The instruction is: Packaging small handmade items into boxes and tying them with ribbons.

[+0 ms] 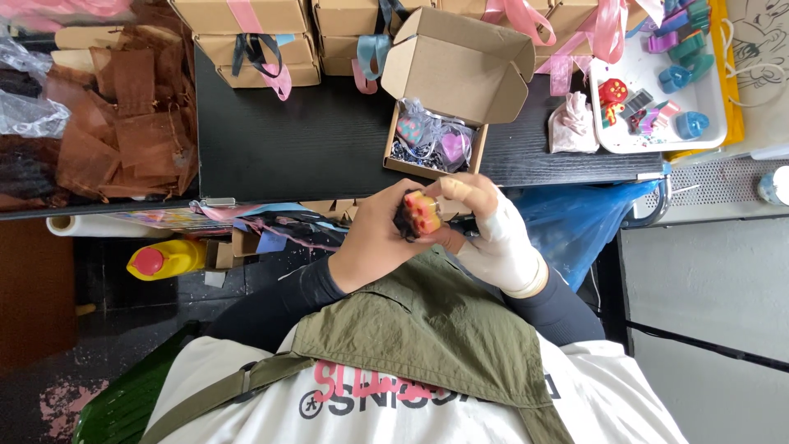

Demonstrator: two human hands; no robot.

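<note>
- Both hands meet just above the lap, below the edge of the black table (pixel 271 131). The left hand (pixel 374 238) is bare and curled closed around a small orange and pink piece (pixel 421 212) with a dark pouch or wrapping (pixel 404 224) bunched about it.
- The right hand (pixel 493 230) is wrapped in a white bandage or glove; its fingers close on the same piece from the other side, thumb and forefinger pinching near the top.
- The piece sits between the two hands, just in front of the open cardboard box (pixel 436 140), whose lid stands up and whose inside already holds shredded filler and a purple heart shape (pixel 454 146).
- To do this well, I judge the grip should stay light: the piece looks small and moulded, so squeezing could mark it.
- Keep the dark wrapping gathered evenly round the piece, so no loose fold catches.
- Hold the work close to the box, so a slip lands on the table rather than the floor.
- A white tray (pixel 707 99) of coloured moulded shapes lies to the right, brown pouches (pixel 123 123) lie to the left, and closed boxes with ribbons (pixel 255 41) stand at the back.
</note>
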